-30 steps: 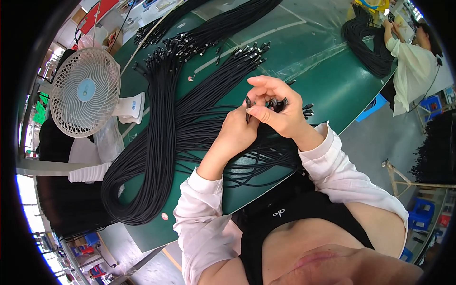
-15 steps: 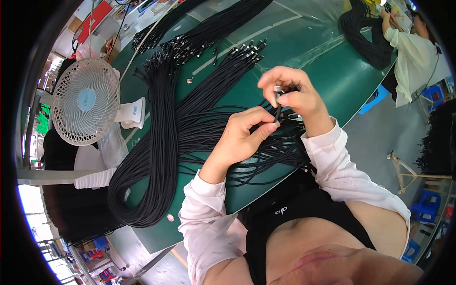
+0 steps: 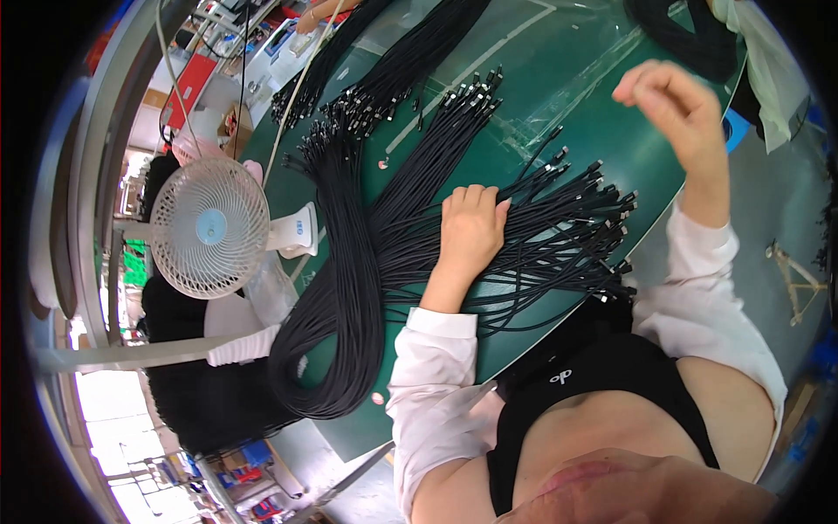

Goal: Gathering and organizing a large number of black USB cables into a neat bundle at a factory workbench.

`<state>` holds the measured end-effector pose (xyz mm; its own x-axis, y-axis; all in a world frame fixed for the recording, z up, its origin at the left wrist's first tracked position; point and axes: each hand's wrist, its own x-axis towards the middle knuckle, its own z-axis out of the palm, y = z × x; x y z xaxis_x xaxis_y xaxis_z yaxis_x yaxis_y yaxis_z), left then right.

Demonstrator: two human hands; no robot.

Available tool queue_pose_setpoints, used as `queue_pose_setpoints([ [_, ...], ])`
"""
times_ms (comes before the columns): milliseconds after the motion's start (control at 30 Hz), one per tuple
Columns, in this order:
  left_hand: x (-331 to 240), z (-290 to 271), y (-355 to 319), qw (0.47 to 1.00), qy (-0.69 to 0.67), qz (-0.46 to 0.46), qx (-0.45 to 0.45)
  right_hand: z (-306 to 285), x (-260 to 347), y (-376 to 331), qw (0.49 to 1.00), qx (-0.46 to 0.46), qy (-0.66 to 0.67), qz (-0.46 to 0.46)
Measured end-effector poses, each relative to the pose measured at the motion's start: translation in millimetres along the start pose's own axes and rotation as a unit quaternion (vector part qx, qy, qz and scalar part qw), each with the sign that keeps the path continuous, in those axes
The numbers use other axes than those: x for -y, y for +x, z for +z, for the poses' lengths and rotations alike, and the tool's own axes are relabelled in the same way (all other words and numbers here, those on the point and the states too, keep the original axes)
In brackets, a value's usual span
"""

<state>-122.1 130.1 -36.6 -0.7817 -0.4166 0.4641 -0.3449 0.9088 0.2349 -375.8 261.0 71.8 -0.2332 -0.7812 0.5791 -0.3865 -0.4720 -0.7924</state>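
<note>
Palm down, my left hand (image 3: 472, 229) rests on a fan of black cables (image 3: 546, 229) with silver-tipped plugs, its fingers curled over several of them. The plug ends (image 3: 621, 205) spread out to the right of it, near the table edge. My right hand (image 3: 679, 112) is raised at the upper right, away from the cables. Its fingers are bent in toward the thumb and slightly smeared; anything inside them is hidden. A long looped bundle of black cables (image 3: 349, 288) lies left of my left hand.
A white fan (image 3: 211, 229) stands at the left beside a metal post. More cable bundles (image 3: 419, 52) lie farther back on the green table (image 3: 559, 96). A coil of black cable (image 3: 690, 44) and a pale sleeve (image 3: 759, 61) are at the far right. A stand (image 3: 794, 284) is on the floor.
My hands have parted: the left moved down onto the cables, the right went up and to the right. The cable they held between them is no longer raised. The view has shifted.
</note>
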Motion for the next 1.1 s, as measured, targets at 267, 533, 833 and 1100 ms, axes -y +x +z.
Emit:
queue_pose_setpoints([
  [267,-2,-7,2,0.987,-0.124,-0.019,0.102,59,6,61,0.995,0.087,-0.041,-0.036],
  [533,16,-5,9,0.986,-0.089,-0.138,-0.035,167,-136,81,0.976,0.141,-0.150,0.073],
  [833,52,9,49,0.986,0.148,-0.055,0.059,160,-160,56,0.968,0.190,-0.166,0.017],
  [1100,61,22,69,0.959,0.174,-0.201,0.095,154,-154,52,0.959,0.224,-0.172,0.020],
])
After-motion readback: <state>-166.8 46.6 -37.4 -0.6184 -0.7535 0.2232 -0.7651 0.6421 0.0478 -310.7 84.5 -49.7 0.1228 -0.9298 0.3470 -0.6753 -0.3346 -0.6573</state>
